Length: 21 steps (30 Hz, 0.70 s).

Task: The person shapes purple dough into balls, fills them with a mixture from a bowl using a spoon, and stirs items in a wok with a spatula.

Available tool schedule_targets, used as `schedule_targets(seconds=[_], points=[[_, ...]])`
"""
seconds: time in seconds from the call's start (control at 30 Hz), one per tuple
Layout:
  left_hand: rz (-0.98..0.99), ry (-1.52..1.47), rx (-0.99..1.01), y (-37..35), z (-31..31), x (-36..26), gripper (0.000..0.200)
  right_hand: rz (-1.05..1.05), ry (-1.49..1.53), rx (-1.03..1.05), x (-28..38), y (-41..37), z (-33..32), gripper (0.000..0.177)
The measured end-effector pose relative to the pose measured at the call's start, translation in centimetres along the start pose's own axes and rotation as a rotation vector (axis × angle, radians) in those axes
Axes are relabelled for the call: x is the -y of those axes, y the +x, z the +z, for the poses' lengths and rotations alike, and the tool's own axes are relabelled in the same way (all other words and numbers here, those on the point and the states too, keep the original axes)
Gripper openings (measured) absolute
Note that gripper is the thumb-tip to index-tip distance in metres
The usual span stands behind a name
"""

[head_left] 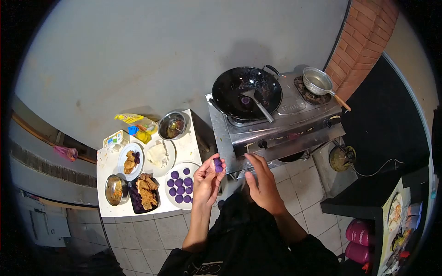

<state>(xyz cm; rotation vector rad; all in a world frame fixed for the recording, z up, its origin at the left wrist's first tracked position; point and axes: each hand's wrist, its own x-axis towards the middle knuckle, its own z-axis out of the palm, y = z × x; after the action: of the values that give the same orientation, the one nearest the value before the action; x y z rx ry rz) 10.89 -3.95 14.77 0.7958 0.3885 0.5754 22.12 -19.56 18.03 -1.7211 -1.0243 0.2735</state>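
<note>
The left hand [207,184] pinches a purple piece [218,165] between thumb and fingers, closed snugly round it, with a pale patch showing on its 9 o'clock side. The right hand [265,191] holds nothing visible; its thumb and fingers stand well apart, tips towards 11 o'clock. From those tips the piece lies at about 9 o'clock, near but not touching. Its long axis seems to run from 12 to 6, though fingers hide part of it. The left hand is plainly nearer. From the left hand, the plate [183,206] of purple balls [180,190] sits at 9 o'clock on the tabletop [192,149]; the wok [223,89] stands at 1 o'clock.
</note>
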Motion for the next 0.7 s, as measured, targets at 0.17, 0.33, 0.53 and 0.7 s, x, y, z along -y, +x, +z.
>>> schedule_targets(seconds=[0.17,0.33,0.53,0.7], points=[[-0.056,-0.085,0.073,-0.7,0.5,-0.4,0.040,-0.247,-0.153,0.166,1.2,0.8,1.4,0.065],[0.007,0.126,0.063,-1.3,0.6,-0.4,0.043,-0.298,-0.199,0.179,0.3,0.7,4.2,0.066],[0.033,0.279,-0.019,-1.9,-0.1,-1.6,0.039,-0.263,0.134,0.176,-0.2,1.1,3.4,0.057],[0.023,0.289,0.040,-2.0,-1.1,-1.2,0.038,-0.113,0.183,0.150,0.6,1.8,3.0,0.045]])
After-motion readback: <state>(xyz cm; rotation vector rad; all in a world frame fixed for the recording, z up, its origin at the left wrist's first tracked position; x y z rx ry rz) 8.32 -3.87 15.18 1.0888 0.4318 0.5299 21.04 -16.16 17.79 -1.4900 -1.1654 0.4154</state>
